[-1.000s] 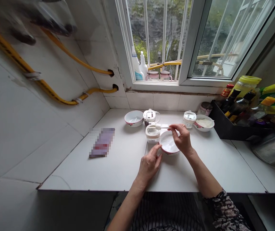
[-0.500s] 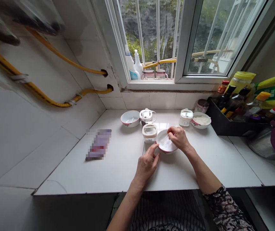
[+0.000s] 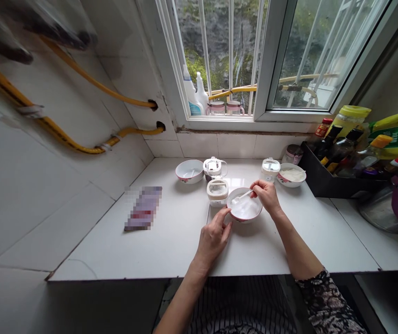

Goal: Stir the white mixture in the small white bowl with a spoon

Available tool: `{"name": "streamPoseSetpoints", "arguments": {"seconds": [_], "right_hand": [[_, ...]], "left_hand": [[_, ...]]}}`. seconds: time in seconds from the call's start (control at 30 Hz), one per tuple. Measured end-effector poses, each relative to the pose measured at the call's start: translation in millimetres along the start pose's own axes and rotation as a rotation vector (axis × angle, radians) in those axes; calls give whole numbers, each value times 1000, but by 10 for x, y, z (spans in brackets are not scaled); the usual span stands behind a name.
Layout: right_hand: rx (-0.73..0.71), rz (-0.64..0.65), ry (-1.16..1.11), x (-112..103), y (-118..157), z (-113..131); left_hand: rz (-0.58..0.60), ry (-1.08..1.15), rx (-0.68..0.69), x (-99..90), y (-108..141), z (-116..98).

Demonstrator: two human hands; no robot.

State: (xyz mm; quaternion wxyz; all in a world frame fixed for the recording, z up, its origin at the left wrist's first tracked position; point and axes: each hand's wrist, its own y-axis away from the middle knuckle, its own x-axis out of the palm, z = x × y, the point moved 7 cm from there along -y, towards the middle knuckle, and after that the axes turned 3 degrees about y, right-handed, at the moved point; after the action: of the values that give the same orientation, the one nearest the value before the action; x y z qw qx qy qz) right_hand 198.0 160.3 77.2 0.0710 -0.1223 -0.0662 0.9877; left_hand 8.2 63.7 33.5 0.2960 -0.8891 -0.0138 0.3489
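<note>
A white bowl with a red rim point(image 3: 248, 216) stands on the counter and holds a white substance. My left hand point(image 3: 214, 234) grips its near left rim between thumb and fingers. In my right hand point(image 3: 266, 195) is a small white spoon point(image 3: 243, 196), pinched by the handle. The spoon slants down to the left, its tip over the left part of the bowl; whether it touches the white contents I cannot tell. Just left of the bowl sits a lidded clear jar point(image 3: 217, 192), close to my left fingertips.
Behind are a lidded dark-filled jar point(image 3: 212, 168), a bowl with a spoon point(image 3: 189, 172), another jar point(image 3: 270, 170) and a bowl of white food point(image 3: 291, 175). A black box of bottles point(image 3: 338, 183) and a metal pot point(image 3: 380, 208) stand right. A blurred purple packet point(image 3: 144, 208) lies left.
My right hand has drawn back a little to the right, and the spoon now lies lower and shows more plainly over the bowl. My left hand stays at the rim.
</note>
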Motion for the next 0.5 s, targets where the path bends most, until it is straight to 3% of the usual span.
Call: {"name": "streamPoseSetpoints", "arguments": {"seconds": [0.33, 0.5], "right_hand": [[120, 19, -243, -23, -43, -95], [62, -3, -276, 75, -30, -54]], "left_hand": [[-3, -11, 2, 0, -4, 1], [-4, 8, 6, 3, -6, -8]]}}
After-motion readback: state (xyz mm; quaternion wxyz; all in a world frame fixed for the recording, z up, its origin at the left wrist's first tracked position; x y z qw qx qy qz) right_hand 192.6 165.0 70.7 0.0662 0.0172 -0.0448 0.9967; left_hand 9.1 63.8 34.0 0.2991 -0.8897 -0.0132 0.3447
